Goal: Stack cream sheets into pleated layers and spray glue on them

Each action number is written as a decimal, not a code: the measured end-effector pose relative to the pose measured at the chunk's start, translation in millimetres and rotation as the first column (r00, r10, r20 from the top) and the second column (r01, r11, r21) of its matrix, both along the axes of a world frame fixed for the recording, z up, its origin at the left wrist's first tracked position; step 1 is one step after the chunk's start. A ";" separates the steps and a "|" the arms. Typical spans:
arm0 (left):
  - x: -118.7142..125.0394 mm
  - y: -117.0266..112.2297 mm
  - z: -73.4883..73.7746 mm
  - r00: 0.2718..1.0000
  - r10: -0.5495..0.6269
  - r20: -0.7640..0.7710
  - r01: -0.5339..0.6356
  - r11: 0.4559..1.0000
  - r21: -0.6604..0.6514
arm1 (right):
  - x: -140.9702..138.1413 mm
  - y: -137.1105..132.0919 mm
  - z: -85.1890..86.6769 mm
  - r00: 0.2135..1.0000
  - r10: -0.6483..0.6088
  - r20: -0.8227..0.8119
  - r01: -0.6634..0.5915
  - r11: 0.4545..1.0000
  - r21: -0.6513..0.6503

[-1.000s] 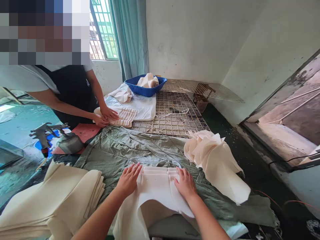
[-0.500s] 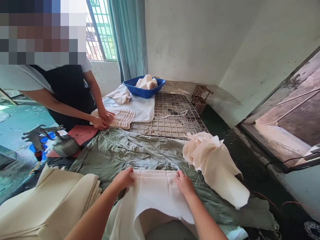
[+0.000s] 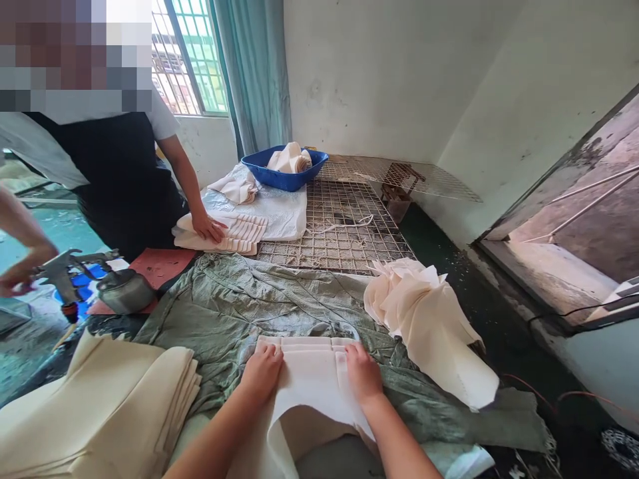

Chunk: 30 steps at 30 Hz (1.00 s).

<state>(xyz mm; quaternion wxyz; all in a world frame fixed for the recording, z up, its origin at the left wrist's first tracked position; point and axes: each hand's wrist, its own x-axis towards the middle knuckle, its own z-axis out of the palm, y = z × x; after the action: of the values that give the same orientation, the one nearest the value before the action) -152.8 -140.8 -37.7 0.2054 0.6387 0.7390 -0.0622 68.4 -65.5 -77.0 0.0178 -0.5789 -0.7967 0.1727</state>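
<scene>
A small stack of cream fabric pieces (image 3: 309, 372) lies fanned on a green crumpled sheet (image 3: 279, 303) in front of me. My left hand (image 3: 263, 371) presses on the stack's left side with fingers curled onto the cloth. My right hand (image 3: 363, 372) rests on its right side, fingers bent over the edge of the pieces. Both hands grip the fabric.
A cream pile (image 3: 94, 406) lies at my left, a looser heap (image 3: 429, 319) at my right. Across the table a person presses a hand (image 3: 208, 227) on another fanned stack (image 3: 234, 233) and reaches for a spray gun (image 3: 84, 279). Beyond them lie a wire mesh (image 3: 344, 226) and a blue basin (image 3: 284, 171).
My hands drew closer together on the stack and curled from flat to gripping. The other person lifted one hand off their stack and moved it to the spray gun.
</scene>
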 end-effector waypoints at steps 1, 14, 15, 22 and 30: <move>-1.9 -2.3 1.5 1.000 -0.016 0.017 0.016 0.999 -0.034 | -0.6 -1.4 5.0 1.000 0.004 -0.006 -0.005 0.999 -0.051; 11.8 -57.0 -8.4 0.988 -0.150 -0.026 0.140 0.962 -0.233 | -21.8 -95.2 -35.0 0.981 0.019 0.192 -0.010 0.999 -0.048; 13.4 -59.2 -10.6 0.988 -0.148 -0.032 0.138 0.967 -0.214 | -23.3 -96.6 -32.8 0.976 0.012 0.218 -0.003 0.999 -0.043; -3.3 -72.7 16.8 0.983 -0.147 0.109 0.156 0.985 -0.080 | -23.1 -84.0 10.5 0.963 0.039 0.268 0.014 0.981 -0.191; -79.5 -151.8 67.3 0.964 -0.002 0.267 0.029 0.995 -0.095 | -87.9 -79.6 67.1 0.966 0.253 0.053 -0.245 0.962 -0.123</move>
<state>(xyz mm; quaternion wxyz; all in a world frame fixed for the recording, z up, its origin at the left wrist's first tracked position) -232.3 -292.7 29.6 0.3337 0.6360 0.6957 -0.0135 -19.6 -145.1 -9.9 -0.0646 -0.4798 -0.8519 0.1997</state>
